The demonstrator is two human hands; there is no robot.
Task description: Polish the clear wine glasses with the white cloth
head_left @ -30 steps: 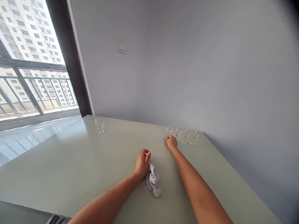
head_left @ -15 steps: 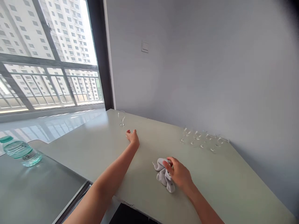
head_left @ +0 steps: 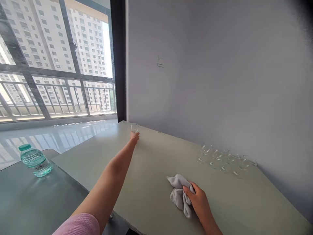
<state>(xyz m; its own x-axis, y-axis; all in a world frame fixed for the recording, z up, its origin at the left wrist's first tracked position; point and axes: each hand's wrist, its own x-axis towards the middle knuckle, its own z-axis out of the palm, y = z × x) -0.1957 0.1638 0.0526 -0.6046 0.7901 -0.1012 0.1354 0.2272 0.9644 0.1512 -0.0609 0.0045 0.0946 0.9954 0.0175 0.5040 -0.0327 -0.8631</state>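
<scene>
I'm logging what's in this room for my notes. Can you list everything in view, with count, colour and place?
stemmed glass: one, clear, far end of the table, at the left hand's fingertips
group of glasses: several, clear, exact count hard to tell, by the wall on the right
cloth: one, grey, crumpled, near edge of the table under the right hand
table: one, pale green, against the wall
water bottle: one, clear with a green cap, on the darker surface at left
wall switch: one, white, on the grey wall
window: large, dark frame, railing and tall buildings outside
left hand: stretched out to the lone glass, pink sleeve at the shoulder
right hand: resting on the cloth, gripping it
</scene>
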